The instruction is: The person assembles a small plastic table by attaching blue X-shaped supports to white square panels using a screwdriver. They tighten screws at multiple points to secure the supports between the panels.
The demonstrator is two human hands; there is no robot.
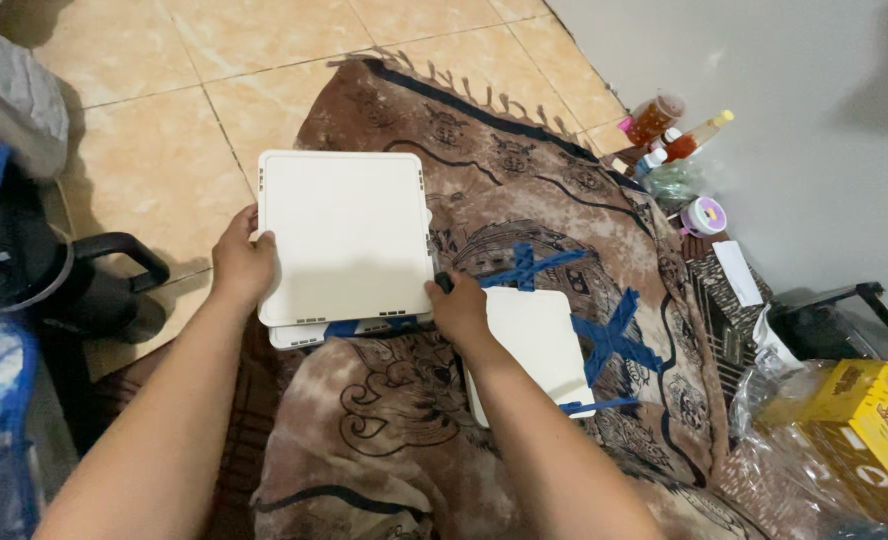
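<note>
THINGS: left hand [242, 262] grips left edge of smooth white square panel [346, 237], rounded corners, stacked on a second panel [309, 334]; right hand [458, 308] pinches its near-right corner | SURFACE: brown patterned fringed cloth [524, 180] over tan tiles | AROUND: third white panel [539, 340] right, partly under forearm; bottles [679, 140] far right; yellow box [869, 435] cut off.

A flat square panel [346, 235] lies on a second panel [304, 334], both on the patterned cloth [524, 180] spread over the tiled floor [154, 150]. A third panel [539, 340] lies right of them. Bottles [674, 135] stand against the wall [784, 120] at far right, a box [864, 430] nearer.
</note>
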